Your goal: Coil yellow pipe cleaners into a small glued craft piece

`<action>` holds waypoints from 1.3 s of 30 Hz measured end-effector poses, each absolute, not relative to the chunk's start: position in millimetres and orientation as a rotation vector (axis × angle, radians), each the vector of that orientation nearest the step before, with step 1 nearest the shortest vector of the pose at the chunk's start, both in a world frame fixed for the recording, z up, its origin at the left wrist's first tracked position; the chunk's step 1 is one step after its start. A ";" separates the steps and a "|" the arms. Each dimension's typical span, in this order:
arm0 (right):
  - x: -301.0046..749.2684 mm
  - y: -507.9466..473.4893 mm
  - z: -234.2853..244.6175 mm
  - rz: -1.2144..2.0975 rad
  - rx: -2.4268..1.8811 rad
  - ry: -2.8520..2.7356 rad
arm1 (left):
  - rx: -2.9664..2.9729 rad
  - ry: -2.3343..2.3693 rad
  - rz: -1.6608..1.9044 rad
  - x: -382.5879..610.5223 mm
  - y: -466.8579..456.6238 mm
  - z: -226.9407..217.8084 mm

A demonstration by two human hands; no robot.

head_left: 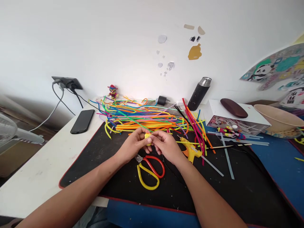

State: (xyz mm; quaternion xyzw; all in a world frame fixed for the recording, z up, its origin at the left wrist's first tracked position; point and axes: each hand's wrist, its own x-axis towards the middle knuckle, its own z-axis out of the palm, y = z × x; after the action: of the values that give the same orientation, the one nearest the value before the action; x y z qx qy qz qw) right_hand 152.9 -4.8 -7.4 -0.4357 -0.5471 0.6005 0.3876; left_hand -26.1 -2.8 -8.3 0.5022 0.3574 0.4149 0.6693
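Both hands meet above the black mat [114, 177], fingers closed around a small yellow coiled piece [148, 136] that looks like wound pipe cleaner. My left hand [133, 144] pinches it from the left, and my right hand [167, 147] grips its right side. Fingers cover much of the piece. A yellow pipe cleaner [190, 143] stretches to the right from beside my right hand; whether it joins the piece is hidden. Just below the hands lie scissors [148, 179] with one red and one yellow handle. To the right rests a yellow glue gun [192, 150] with a glue stick in it.
Behind the hands spreads a pile of colourful pipe cleaners [142, 115], with a small figure [112, 91] at its back. A phone [82, 121] lies left. On the right are a black flask [199, 94], a white box [239, 109], a bowl [277, 115] and loose glue sticks [228, 158].
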 end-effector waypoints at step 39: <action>153.4 -5.9 -8.2 1.528 -1.138 -1.294 | 1.037 0.865 1.060 -30.6 1.7 -4.3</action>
State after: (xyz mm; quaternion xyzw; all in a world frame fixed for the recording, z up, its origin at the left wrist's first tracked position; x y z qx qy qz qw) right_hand 153.4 -5.9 -8.2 -0.4514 -0.5131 0.6061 0.4068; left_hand -30.6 1.7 -4.3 0.4573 0.3811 0.4674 0.6536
